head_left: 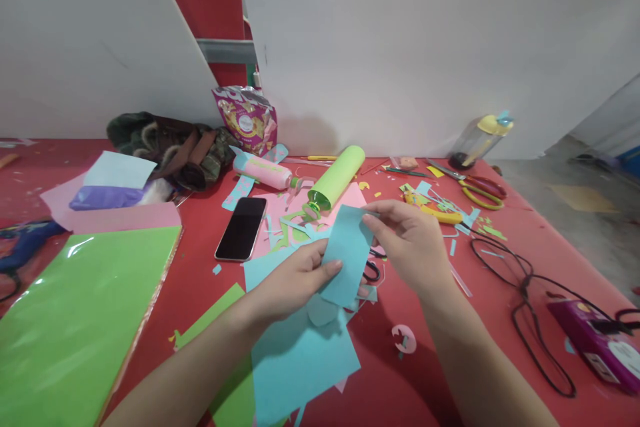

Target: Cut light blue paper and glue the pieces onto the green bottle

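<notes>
Pale blue paper in a rectangular piece (349,250) is held above the red counter (390,387), its broad face toward the wearer, its long axis running away from the body with the far end leaning slightly right. The left grip (295,280) is closed on its left edge, thumb across the face; the right grip (410,243) pinches the upper right edge between thumb and finger. A larger blue sheet (300,373) lies below. Black-handled scissors (371,271) sit partly hidden behind the piece, among loose scraps. Beyond lies a green roll (337,180), slanting away rightward; a phone (241,229) rests to the left, a yellow-handled tool (440,215) to the right.
</notes>
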A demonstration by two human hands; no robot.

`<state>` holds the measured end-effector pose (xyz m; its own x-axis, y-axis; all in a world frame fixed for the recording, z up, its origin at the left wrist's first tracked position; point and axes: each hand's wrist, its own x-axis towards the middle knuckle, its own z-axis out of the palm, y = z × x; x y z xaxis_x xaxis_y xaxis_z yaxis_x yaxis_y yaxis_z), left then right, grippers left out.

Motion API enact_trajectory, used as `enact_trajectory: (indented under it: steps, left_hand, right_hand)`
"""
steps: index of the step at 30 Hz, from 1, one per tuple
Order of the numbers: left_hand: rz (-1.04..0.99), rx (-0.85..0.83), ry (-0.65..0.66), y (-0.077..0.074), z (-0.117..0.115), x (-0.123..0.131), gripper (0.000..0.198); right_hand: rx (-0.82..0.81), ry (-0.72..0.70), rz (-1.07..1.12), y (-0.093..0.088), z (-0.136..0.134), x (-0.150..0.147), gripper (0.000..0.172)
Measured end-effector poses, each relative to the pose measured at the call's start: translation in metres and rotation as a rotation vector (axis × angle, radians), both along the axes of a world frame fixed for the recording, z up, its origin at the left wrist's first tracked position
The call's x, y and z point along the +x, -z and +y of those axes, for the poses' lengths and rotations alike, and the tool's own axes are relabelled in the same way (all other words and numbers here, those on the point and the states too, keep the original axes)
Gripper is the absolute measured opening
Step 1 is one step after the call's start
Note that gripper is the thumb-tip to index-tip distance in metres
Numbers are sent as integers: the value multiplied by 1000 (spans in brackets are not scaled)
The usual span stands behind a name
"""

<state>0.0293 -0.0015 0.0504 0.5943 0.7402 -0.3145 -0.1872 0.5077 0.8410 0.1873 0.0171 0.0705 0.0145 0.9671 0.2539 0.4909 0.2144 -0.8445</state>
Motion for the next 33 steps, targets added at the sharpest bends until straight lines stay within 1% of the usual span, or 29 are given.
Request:
enact_trajectory:
  steps: [7,11,18,23,27,30,33]
  left_hand:
    - [-11,-6,22,2,-1,-1,30]
    - [-18,-13,9,3,-1,-2,29]
    - [-36,-19,-11,-2,0,0,33]
    - [-11,23,44,-1,-1,-2,30]
    - [7,23,89,-3,-3,-3,24]
    - [95,95,82,-6,-1,-5,19]
    - [226,250,9,-4,2,-8,16]
  right_hand:
    - [8,1,-6,2,1,1,11]
    - [13,9,-15,1,0,1,10]
    - [32,1,-22,1,0,1,10]
    - [33,7,-59,0,-1,1,9]
    - [25,-7,-63,-1,-1,1,8]
    - [17,-13,-64,-1,-2,1,7]
    - [-9,-40,-52,-1,-3,-1,7]
